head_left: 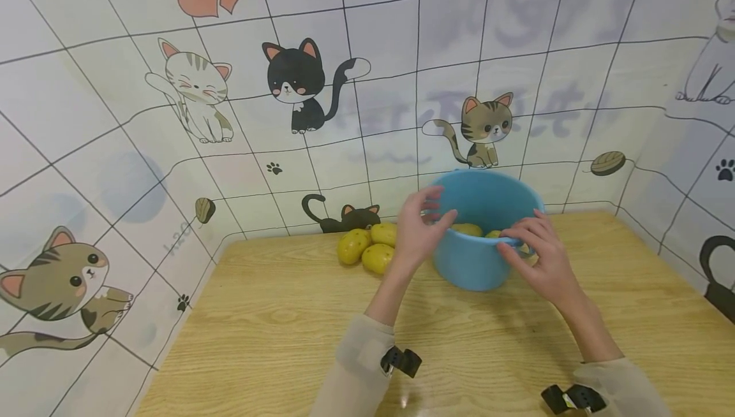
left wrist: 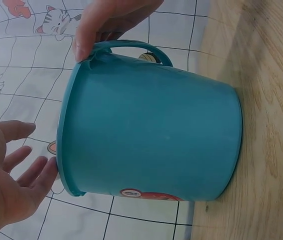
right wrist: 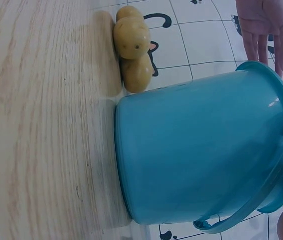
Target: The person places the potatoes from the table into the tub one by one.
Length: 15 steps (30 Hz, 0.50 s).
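Note:
A blue bucket (head_left: 472,269) stands upright on the wooden table, its handle (right wrist: 261,197) hanging down one side. Inside it lie some yellow potatoes (head_left: 467,229), partly hidden by the wall and right hand. My right hand (head_left: 542,256) grips the bucket's rim near the handle, thumb outside and fingers over the edge. Across the opening, my left hand (head_left: 421,229) is at the left rim with fingers spread and nothing held; in the left wrist view its fingertips (left wrist: 50,167) reach the rim. Three potatoes (head_left: 354,247) sit together on the table left of the bucket.
The wooden table (head_left: 275,315) meets a wall (head_left: 390,104) covered with cat drawings and grid lines, close behind the bucket. More such wall rises on the left and right sides. Both wrists wear small black cameras (head_left: 400,361).

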Tool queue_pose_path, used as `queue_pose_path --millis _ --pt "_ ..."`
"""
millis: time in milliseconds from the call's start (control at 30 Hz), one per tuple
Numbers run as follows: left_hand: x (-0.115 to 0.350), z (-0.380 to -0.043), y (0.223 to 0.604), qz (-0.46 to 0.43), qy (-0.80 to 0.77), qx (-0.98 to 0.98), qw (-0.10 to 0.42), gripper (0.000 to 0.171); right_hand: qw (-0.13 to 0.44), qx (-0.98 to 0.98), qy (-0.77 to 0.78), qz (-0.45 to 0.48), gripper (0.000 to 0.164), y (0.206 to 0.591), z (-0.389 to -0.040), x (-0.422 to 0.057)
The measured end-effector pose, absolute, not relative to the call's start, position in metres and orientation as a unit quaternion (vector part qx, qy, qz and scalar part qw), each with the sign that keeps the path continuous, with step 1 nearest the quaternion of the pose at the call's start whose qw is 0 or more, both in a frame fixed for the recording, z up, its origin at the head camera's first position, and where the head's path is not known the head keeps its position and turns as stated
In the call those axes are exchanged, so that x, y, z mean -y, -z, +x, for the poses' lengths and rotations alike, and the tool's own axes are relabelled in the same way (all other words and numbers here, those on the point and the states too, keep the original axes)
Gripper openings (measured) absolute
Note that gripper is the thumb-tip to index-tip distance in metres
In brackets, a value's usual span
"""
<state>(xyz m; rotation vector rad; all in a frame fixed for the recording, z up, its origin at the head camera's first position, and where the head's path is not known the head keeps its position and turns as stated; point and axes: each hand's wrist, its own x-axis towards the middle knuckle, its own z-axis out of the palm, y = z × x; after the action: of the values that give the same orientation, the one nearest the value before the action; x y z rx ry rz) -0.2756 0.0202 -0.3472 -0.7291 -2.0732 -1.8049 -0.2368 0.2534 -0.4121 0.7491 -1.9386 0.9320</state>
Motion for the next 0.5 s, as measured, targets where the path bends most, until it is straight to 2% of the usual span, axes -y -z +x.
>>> queue_pose_path --millis 200,500 --pt "-0.013 -0.273 0.349 -0.265 0.644 0.702 0.149 0.037 0.423 0.769 -0.376 0.298 0.043 0.413 -0.237 -0.252" --pt "0.0 -0.268 0.351 -0.259 0.635 0.712 0.152 0.037 0.426 0.764 -0.381 0.3 0.043 0.413 -0.237 -0.252"
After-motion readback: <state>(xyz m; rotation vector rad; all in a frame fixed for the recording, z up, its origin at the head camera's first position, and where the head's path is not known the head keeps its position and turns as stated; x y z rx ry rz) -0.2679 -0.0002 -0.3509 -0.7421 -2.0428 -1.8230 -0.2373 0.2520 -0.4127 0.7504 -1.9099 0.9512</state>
